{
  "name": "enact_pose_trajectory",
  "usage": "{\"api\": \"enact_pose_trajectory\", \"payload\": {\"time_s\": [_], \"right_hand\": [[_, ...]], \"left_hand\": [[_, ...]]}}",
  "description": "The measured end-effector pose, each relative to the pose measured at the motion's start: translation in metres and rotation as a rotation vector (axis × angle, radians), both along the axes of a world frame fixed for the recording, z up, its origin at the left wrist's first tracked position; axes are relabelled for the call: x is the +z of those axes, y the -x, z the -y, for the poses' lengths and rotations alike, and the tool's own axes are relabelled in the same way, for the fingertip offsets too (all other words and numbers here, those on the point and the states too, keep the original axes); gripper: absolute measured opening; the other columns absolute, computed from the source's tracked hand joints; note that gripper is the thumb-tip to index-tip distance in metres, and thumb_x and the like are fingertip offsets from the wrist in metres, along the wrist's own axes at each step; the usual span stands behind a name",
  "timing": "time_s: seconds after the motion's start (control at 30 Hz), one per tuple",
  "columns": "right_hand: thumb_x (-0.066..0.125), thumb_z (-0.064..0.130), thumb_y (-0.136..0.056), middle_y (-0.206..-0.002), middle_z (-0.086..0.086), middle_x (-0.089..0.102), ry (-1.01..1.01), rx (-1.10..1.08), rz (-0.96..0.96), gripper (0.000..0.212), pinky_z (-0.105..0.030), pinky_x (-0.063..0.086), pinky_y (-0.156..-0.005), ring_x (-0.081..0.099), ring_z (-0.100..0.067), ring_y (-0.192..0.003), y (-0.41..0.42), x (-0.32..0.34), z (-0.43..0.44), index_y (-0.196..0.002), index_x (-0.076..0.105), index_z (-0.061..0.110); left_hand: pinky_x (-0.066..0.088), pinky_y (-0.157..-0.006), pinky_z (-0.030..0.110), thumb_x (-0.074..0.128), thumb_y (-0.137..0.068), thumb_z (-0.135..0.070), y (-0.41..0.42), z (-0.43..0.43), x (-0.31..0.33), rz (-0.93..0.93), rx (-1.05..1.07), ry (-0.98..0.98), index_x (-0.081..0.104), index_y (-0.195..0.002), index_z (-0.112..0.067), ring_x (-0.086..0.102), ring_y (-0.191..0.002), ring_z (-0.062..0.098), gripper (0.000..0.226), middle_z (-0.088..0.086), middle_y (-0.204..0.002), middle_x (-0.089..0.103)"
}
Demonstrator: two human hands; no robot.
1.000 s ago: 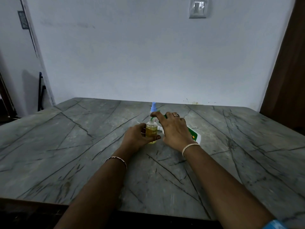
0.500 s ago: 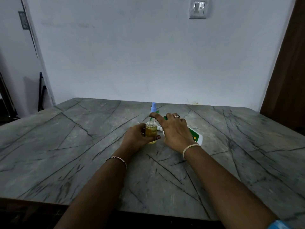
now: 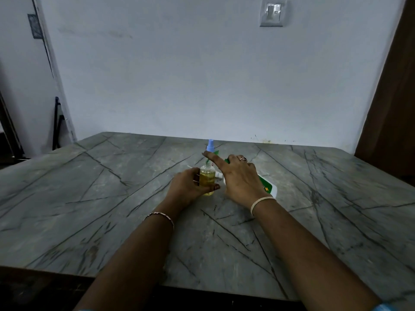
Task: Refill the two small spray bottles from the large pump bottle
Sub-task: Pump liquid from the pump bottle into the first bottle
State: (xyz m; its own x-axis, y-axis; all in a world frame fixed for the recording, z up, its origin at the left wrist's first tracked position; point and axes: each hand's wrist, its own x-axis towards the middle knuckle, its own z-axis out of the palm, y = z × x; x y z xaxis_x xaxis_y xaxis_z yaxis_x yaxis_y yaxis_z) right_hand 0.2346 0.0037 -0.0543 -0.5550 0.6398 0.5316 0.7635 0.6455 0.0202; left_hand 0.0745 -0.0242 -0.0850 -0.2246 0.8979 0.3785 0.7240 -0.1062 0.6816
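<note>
A small bottle, seen nearly full of yellow liquid, is gripped upright by the left hand; the right hand is held spread over the lying pump bottle; a second refill cannot be confirmed.

Grey veined stone table, pale wall, wall switch

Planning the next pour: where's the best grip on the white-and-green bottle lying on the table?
Probably grip the white-and-green bottle round its wide body, from above: it lies on its side, neck toward the small yellow bottle the left hand holds.
</note>
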Motion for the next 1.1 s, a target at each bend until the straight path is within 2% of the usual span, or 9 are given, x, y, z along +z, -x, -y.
{"api": "enact_pose_trajectory", "payload": {"time_s": [0.3, 0.67, 0.83, 1.1], "right_hand": [[0.070, 0.014, -0.080, -0.123, -0.011, 0.052, -0.009, -0.021, -0.011, 0.085, -0.048, 0.042, -0.096, 0.047, -0.032, -0.119, 0.0057, 0.0003, -0.0002, -0.144, 0.020, 0.039], [0.066, 0.013, -0.083, -0.122, -0.010, 0.051, -0.004, -0.015, -0.008, 0.087, -0.046, 0.042, -0.098, 0.046, -0.030, -0.119, 0.0015, 0.0002, -0.0004, -0.146, 0.015, 0.042], [0.069, 0.012, -0.079, -0.122, -0.009, 0.052, 0.001, -0.020, -0.018, 0.086, -0.047, 0.043, -0.097, 0.047, -0.030, -0.119, 0.0039, 0.0023, 0.0006, -0.144, 0.019, 0.039], [0.066, 0.014, -0.082, -0.121, -0.009, 0.053, 0.002, -0.010, -0.028, 0.086, -0.046, 0.042, -0.097, 0.047, -0.029, -0.119, 0.0028, 0.0007, -0.0019, -0.145, 0.016, 0.042]], "left_hand": [[0.053, -0.084, 0.029, 0.080, -0.066, -0.045, -0.0024, 0.0007, 0.0019, 0.003, -0.009, 0.001, 0.062, -0.114, -0.018, 0.064, -0.090, 0.011, 0.058, -0.001, -0.103, 0.070], [0.054, -0.086, 0.032, 0.080, -0.064, -0.047, -0.0013, 0.0008, 0.0004, 0.011, -0.011, -0.006, 0.063, -0.114, -0.019, 0.065, -0.091, 0.010, 0.060, -0.001, -0.103, 0.071], [0.052, -0.084, 0.026, 0.079, -0.067, -0.045, -0.0029, 0.0021, 0.0020, -0.005, -0.009, -0.002, 0.061, -0.116, -0.017, 0.063, -0.092, 0.011, 0.059, -0.001, -0.104, 0.069], [0.054, -0.086, 0.031, 0.080, -0.066, -0.047, -0.0013, 0.0011, 0.0004, 0.005, -0.004, 0.009, 0.063, -0.114, -0.018, 0.065, -0.091, 0.010, 0.059, -0.001, -0.104, 0.071]]}}
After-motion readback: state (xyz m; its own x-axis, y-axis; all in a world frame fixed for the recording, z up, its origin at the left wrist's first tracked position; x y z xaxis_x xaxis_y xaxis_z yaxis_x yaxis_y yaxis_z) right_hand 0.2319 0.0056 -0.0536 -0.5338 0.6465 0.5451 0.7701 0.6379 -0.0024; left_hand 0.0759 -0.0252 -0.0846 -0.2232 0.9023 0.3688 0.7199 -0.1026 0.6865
